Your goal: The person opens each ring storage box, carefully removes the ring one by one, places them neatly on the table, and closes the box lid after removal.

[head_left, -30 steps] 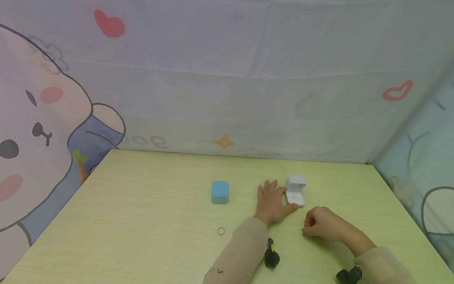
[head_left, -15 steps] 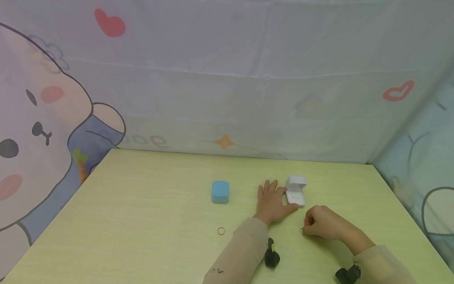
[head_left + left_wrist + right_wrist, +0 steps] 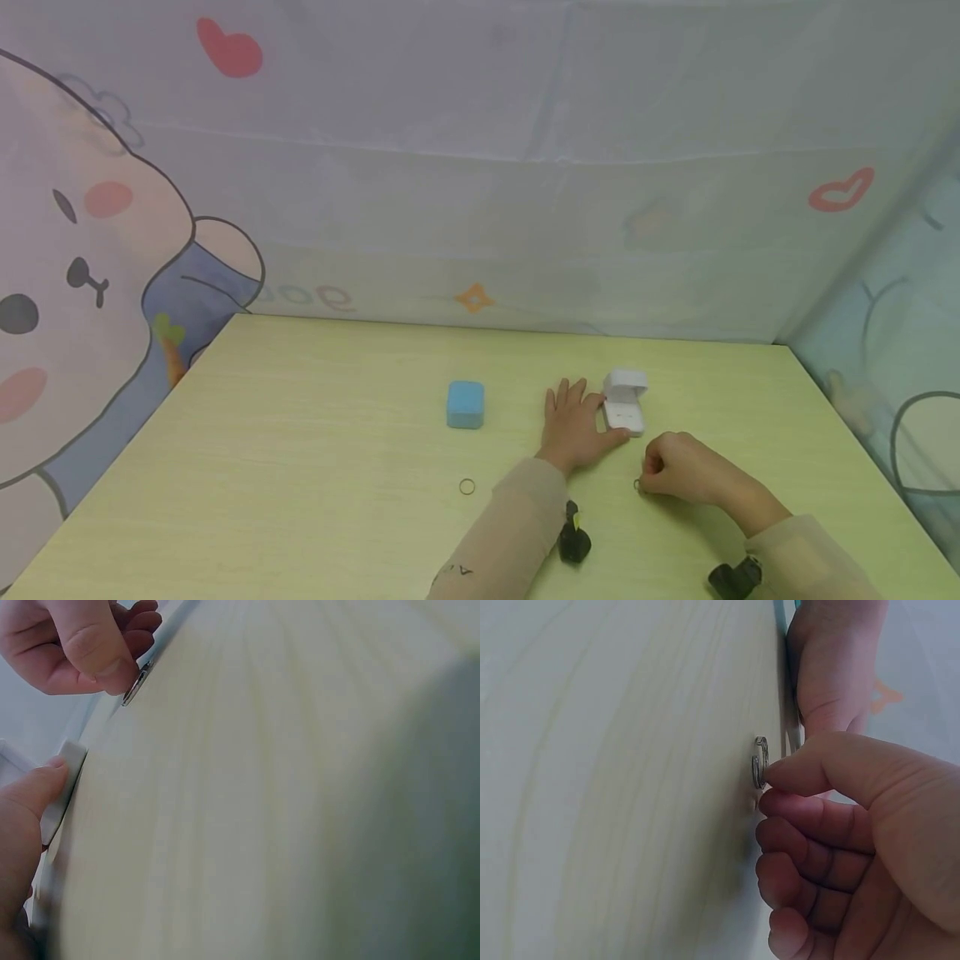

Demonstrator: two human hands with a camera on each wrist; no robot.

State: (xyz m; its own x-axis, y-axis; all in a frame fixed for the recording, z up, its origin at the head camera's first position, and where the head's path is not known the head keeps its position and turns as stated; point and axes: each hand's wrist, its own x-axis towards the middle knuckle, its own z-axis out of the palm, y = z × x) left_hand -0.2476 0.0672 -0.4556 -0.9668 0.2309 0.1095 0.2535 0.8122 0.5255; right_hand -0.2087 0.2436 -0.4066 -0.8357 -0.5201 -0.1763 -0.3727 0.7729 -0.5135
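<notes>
A small white ring box (image 3: 624, 417) stands on the table with its lid raised and a slot showing in its insert. At its left side, my left hand (image 3: 576, 429) holds it, thumb on the front edge and index finger by the lid. The other fingers are spread on the table. Just in front of the box, my right hand (image 3: 684, 468) pinches a small ring (image 3: 760, 763) between thumb and index finger, its remaining fingers curled. In the left wrist view the ring (image 3: 136, 684) stands on edge at the fingertips, close above the tabletop.
A closed light-blue box (image 3: 465, 405) stands left of the left hand. Another thin ring (image 3: 467, 487) lies flat on the table (image 3: 315, 467), left of the left sleeve. A printed cloth (image 3: 420, 208) hangs along the table's back edge, and another borders the right side.
My right hand with the ring has shifted very slightly away from the person, toward the white box. The left hand and the box have stayed in place.
</notes>
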